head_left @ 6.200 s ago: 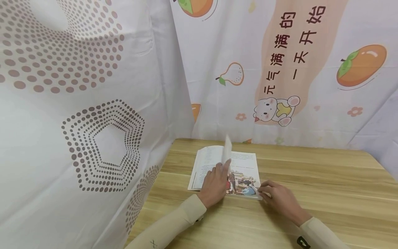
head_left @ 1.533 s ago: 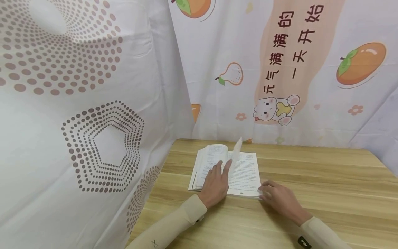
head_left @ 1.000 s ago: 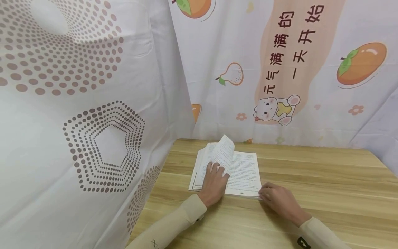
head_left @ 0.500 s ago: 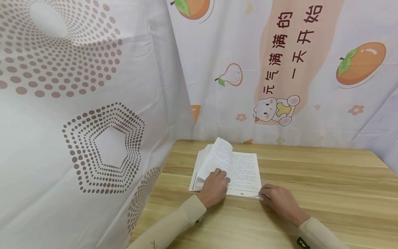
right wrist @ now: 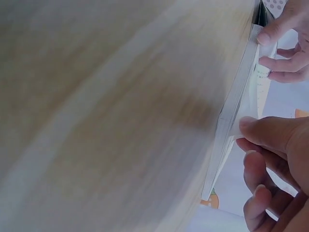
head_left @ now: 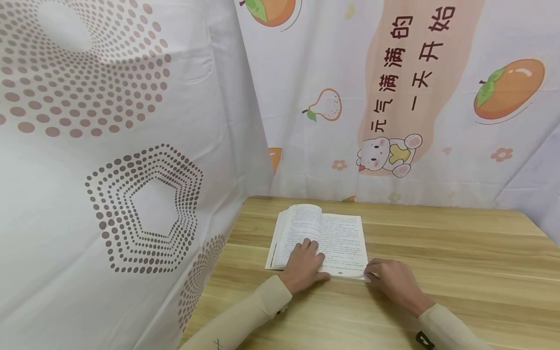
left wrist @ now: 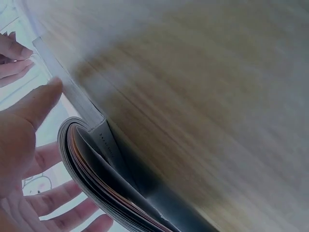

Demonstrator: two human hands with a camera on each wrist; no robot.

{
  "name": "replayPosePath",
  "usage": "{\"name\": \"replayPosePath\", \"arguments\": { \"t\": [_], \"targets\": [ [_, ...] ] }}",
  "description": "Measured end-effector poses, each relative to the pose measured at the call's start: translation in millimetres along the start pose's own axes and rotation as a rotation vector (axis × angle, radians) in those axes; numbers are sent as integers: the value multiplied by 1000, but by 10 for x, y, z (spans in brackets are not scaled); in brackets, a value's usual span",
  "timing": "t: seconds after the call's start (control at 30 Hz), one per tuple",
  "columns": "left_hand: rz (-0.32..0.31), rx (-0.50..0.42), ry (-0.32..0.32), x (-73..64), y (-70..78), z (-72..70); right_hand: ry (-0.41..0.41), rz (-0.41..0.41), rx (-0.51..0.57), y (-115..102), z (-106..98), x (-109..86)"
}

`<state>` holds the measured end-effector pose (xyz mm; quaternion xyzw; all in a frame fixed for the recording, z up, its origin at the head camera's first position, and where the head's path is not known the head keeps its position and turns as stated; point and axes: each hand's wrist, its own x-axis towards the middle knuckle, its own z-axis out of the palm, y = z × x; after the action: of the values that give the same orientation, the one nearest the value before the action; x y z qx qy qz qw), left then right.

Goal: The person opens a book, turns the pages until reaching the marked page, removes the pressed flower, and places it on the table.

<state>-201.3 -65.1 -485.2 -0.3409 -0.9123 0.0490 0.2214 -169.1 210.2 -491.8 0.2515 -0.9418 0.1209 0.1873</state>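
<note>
An open book (head_left: pixel 343 236) lies on the table, printed text on both visible pages. The left stack curves up thickly toward the spine, as its curled page edges (left wrist: pixel 82 164) show in the left wrist view. My left hand (head_left: pixel 303 266) rests on the lower part of the left page (head_left: pixel 304 223), fingers spread over the paper and thumb at the book's bottom edge near the spine. At the lower right corner, my right hand (head_left: pixel 395 284) pinches a slightly lifted page corner (right wrist: pixel 237 126) between thumb and forefinger, its other fingers curled below.
The wooden table (head_left: pixel 459 253) extends to the right of the book and toward me. A white curtain with dotted patterns (head_left: pixel 144 209) hangs close on the left, and another with fruit prints (head_left: pixel 507 92) stands behind the table's far edge.
The raised page has gone over to the left and now lies down under my left hand. Earlier, a picture showed on the right page; now there is text. My right hand stays at the corner.
</note>
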Motion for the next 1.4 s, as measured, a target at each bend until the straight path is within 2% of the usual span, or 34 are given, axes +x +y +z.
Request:
{"name": "replayPosePath", "arguments": {
  "t": [0.27, 0.5, 0.73, 0.83, 0.97, 1.03, 1.1, 1.17, 1.4],
  "targets": [
    [-7, 17, 0, 4, -23, 61, 45, 27, 71, 14, -7, 7],
    [9, 41, 27, 1, -34, 16, 63, 60, 63, 39, -3, -31],
    [-53, 9, 3, 32, -18, -3, 33, 109, 67, 15, -38, -55],
    [-101, -18, 56, 39, -9, 12, 26, 98, 64, 14, -42, -57],
    [-136, -29, 184, 45, -20, 36, 53, 44, 58, 17, -21, -52],
    [-145, -20, 208, 47, -26, 32, 66, 15, 65, 13, -7, -49],
    [-155, -18, 195, 49, -27, 13, 71, -2, 66, 10, 7, -48],
    [-155, -5, 154, 50, -22, -16, 64, -5, 73, 4, 13, -47],
    [-48, 15, 62, 21, -18, -38, 35, 3, 76, -23, 7, -42]
  ]
}}
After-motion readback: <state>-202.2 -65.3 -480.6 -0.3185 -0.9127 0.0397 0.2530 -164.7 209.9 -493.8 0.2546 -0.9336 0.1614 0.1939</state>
